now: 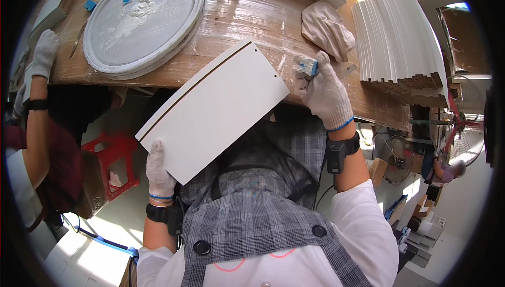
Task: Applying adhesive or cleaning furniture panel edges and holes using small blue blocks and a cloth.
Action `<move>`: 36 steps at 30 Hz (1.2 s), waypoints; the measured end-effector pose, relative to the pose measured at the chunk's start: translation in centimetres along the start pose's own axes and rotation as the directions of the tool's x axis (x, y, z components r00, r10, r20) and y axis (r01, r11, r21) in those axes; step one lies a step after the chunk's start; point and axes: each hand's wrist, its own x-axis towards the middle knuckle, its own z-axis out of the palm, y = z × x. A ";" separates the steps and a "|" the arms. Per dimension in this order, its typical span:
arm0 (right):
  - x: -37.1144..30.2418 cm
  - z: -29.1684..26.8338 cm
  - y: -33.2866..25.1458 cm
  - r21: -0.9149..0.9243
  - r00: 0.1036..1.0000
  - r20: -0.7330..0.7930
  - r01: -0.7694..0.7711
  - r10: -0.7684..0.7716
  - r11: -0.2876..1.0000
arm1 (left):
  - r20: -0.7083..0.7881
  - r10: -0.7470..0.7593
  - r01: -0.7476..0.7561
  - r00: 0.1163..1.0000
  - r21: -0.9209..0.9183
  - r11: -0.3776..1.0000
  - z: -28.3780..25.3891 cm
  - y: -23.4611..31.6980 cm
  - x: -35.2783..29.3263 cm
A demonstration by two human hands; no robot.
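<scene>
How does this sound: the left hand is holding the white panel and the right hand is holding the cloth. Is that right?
Not quite: the right hand is holding a small blue block, not the cloth, which lies on the table, as the head view shows. The left hand is holding the white panel, as you said.

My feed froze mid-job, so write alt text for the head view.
A gloved left hand grips the lower end of a slanted white board with a dark groove, while the gloved right hand holds a small blue block. On the brown table are a white-smeared grey disc, a crumpled cloth and a row of white panels.
</scene>
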 end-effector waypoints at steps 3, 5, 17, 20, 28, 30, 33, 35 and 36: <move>-2.6 -1.5 1.0 0.285 0.975 0.074 -0.222 0.210 0.932 | -0.090 0.053 -0.045 0.995 0.091 0.995 0.0 -0.2 -0.1; -3.9 -2.6 1.8 0.361 0.957 0.156 -0.287 0.246 0.887 | -0.093 0.049 -0.042 0.995 0.070 0.997 -0.7 -0.4 0.0; -7.1 -4.6 5.4 -0.058 0.996 -0.038 -0.084 0.082 0.995 | 0.092 0.494 -0.322 0.865 0.856 0.405 -6.6 -2.3 0.3; -7.2 -3.9 5.9 -0.300 0.986 -0.160 0.005 -0.056 0.954 | 0.012 0.408 -0.272 0.913 0.764 0.585 -7.3 -1.9 0.3; -6.6 -3.1 7.2 -0.633 0.929 -0.237 0.075 -0.285 0.771 | 0.181 0.483 -0.372 0.857 0.865 0.337 -8.1 -2.5 0.1; -6.8 -3.0 7.4 -0.626 0.922 -0.203 0.135 -0.328 0.768 | 0.418 0.488 -0.387 0.766 0.907 -0.168 -9.1 -2.8 0.3; -7.1 -2.8 7.2 -0.718 0.909 -0.170 0.150 -0.380 0.680 | -0.189 0.207 -0.154 0.960 0.263 0.952 -5.9 -1.5 0.0; -6.8 -3.0 7.4 -0.779 0.875 -0.097 0.229 -0.473 0.583 | 0.037 0.422 -0.295 0.906 0.769 0.567 -7.4 -1.9 -0.2; -6.7 -3.1 7.6 -0.828 0.828 -0.017 0.303 -0.561 0.472 | 0.345 0.443 -0.358 0.827 0.932 -0.059 -7.5 -1.9 -0.2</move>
